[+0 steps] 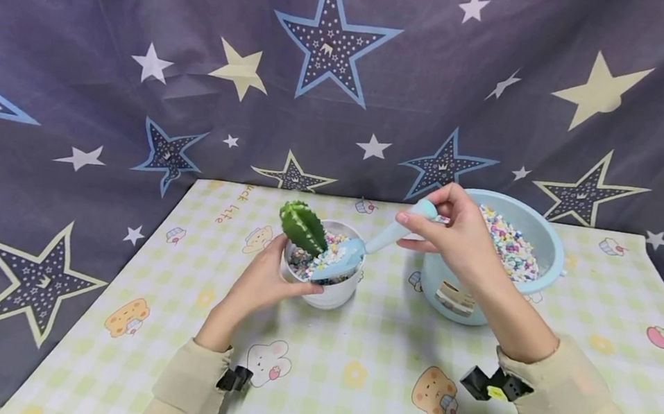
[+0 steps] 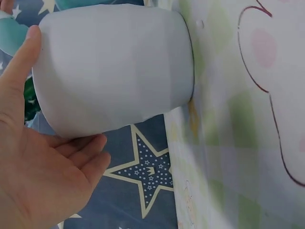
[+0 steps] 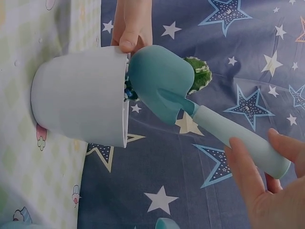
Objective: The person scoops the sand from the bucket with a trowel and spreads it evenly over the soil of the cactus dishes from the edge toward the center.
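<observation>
Checked counter (image 1: 385, 375): left hand (image 1: 261, 285) grips white cactus pot (image 1: 329, 294); right hand (image 1: 460, 234) pinches blue trowel (image 1: 358, 249) over pot; pebble basin (image 1: 543, 252) at 3 o'clock

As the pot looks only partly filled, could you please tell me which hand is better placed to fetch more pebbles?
Probably the right hand: it holds the scoop beside the pebble bowl, while the left hand steadies the white pot.
</observation>
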Tool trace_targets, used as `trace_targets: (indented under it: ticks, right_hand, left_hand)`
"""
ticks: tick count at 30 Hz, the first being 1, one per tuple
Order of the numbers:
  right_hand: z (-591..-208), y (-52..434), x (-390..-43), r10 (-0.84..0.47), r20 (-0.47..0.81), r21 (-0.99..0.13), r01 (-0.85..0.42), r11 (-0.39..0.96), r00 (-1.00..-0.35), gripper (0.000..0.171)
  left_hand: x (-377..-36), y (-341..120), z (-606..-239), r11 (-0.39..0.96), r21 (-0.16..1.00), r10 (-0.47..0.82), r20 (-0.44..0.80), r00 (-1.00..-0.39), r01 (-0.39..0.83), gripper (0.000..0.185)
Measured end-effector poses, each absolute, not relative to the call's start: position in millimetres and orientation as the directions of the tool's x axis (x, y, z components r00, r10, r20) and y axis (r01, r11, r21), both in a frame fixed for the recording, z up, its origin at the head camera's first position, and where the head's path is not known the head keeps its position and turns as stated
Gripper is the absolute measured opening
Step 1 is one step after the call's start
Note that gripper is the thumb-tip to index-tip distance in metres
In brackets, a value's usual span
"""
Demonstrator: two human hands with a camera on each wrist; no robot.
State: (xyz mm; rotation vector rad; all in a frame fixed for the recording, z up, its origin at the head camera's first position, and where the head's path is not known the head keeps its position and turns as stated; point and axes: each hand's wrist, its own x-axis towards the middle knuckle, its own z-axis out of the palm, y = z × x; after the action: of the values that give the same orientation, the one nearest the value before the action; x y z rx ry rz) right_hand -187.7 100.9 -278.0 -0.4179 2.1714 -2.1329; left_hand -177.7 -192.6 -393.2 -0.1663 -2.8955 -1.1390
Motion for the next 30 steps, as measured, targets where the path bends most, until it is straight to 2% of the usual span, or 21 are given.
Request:
trace_targets:
  ticks: [30]
  right_hand:
    - [-279.5, 87.8, -189.4, -0.197, 0.215, -0.973, -0.227, 0.040, -0.956, 0.029]
  left_hand:
    - [-169.0, -183.0, -388.5, 0.804, 0.594, -0.033, 0.056, -0.998, 0.007, 0.121]
